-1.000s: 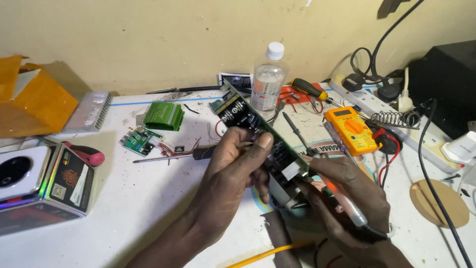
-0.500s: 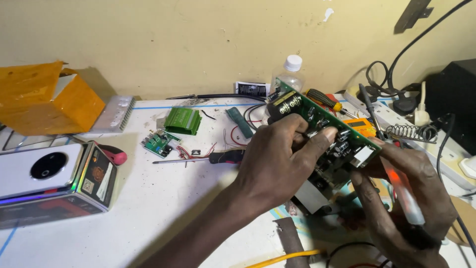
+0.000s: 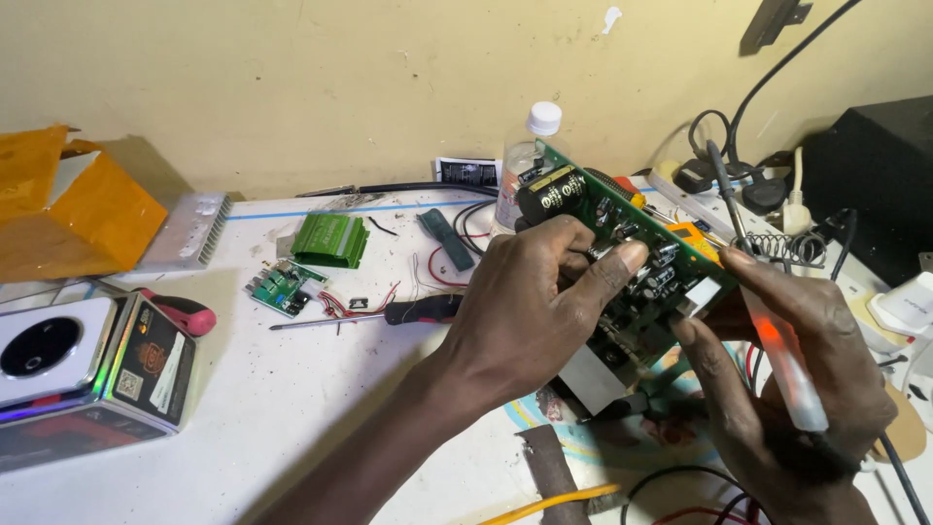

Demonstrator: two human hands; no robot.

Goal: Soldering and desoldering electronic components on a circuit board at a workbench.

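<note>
Nearest the camera, at the table's (image 3: 292, 408) front edge: a yellow cable (image 3: 549, 503) and a dark strap-like strip (image 3: 549, 467) lie under the forearm, with black and red wires (image 3: 700, 496) curling by the right wrist.

Right hand (image 3: 787, 389), front right: its grip is clamped on a soldering iron (image 3: 773, 340) with a translucent orange-white handle, the thin tip pointing up and away past the board's far edge. The same hand's fingers also steady the underside of the circuit board.

Left hand (image 3: 530, 311), centre: its grip is closed on the green circuit board (image 3: 632, 262), thumb across the component side, fingers wrapped round the near edge. The board is held tilted above the table, right of centre, clear of the surface. A large black capacitor (image 3: 549, 194) sits at its upper left end; a metal heat-sink block (image 3: 593, 374) hangs at its lower end. The hand hides much of the board's middle.

Left front: a shiny boxed item (image 3: 146, 365) with a white round-dial device (image 3: 49, 345) beside it, and a pink-handled tool (image 3: 185, 311) just behind.

Mid-table: a black-handled screwdriver (image 3: 389, 313), a small green board (image 3: 282, 289) with red leads, a green ribbed part (image 3: 330, 238), a dark narrow strip (image 3: 445, 238).

Far edge: a ribbed aluminium heat sink (image 3: 190, 231), an orange cardboard box (image 3: 73, 204) at the far left corner, a clear plastic bottle (image 3: 530, 160) with white cap partly behind the board, a coiled iron stand (image 3: 792, 248), a power strip with plugs (image 3: 739, 190), and a black box (image 3: 880, 175) at the far right.
</note>
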